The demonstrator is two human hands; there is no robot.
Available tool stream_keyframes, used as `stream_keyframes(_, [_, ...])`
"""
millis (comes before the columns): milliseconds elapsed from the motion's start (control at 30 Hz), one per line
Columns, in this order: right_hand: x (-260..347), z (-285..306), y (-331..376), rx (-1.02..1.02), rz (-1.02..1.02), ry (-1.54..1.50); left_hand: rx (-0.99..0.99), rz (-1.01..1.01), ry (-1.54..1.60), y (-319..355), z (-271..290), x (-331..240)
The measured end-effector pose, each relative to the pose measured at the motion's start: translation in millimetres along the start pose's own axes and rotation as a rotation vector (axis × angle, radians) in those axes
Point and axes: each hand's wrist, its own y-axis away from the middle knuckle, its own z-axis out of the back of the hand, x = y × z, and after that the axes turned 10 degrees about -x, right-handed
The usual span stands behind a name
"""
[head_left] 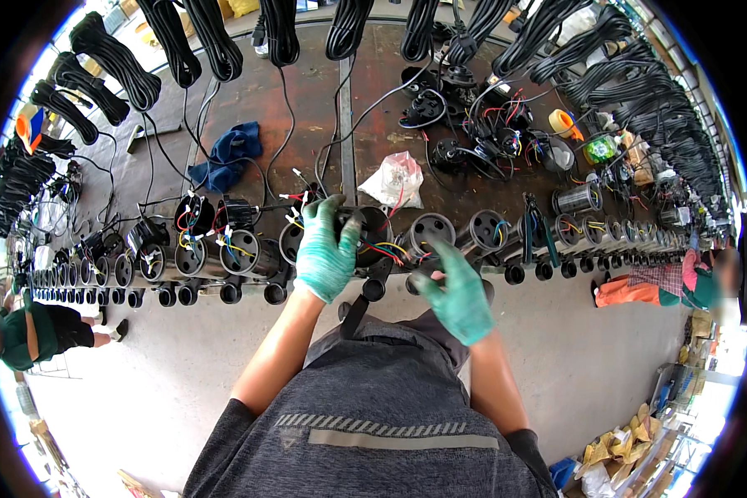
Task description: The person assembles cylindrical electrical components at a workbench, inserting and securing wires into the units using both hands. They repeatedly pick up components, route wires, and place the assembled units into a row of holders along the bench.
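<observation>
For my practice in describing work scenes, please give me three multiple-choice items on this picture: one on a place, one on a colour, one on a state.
1. Where does the blue cloth lie?
A. on the workbench
B. on the floor
C. on the person's lap

2. What colour are the gloves?
A. red
B. green
C. white

3. What does the left hand do?
A. hangs free
B. holds pliers
C. rests on a black cylindrical housing

Answers: 1 A, it lies among the cables; 2 B, both hands, the right hand too, are green-gloved; 3 C, fingers wrap over its rim.
</observation>
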Motion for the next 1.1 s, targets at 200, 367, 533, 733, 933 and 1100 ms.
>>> stream_keyframes(200, [-15.9,-64.2,-36.3,-0.033,0.064,-0.03,0.077,-0.054,-0.193,-0.9,-0.7,-14.0])
stream_keyframes(367, [-16.1,-64.6,-46.3,0.056,-0.111,-0.118,0.103,-0.17,-0.323,0.8,2.8,-24.3])
stream_keyframes(533, [11.3,-55.8,-52.8,0.216,-0.323,-0.231,0.073,-0.442,-0.437,-4.9,2.1,-24.4])
stream_keyframes(733, [-37.4,-83.6,-50.8,-0.139,0.112,-0.265,0.268,-0.63,-0.305,-19.3,-0.6,-28.8])
stream_keyframes(933, [-1.4,-53.6,-45.9,-0.208,0.315,0.108,0.39,-0.545,-0.335,-26.1,-2.1,-29.7])
stream_keyframes(1100, [17.0,-26.5,-51.6,-0.201,0.269,0.018,0.415,-0.517,-0.261,-31.5,-5.6,-23.6])
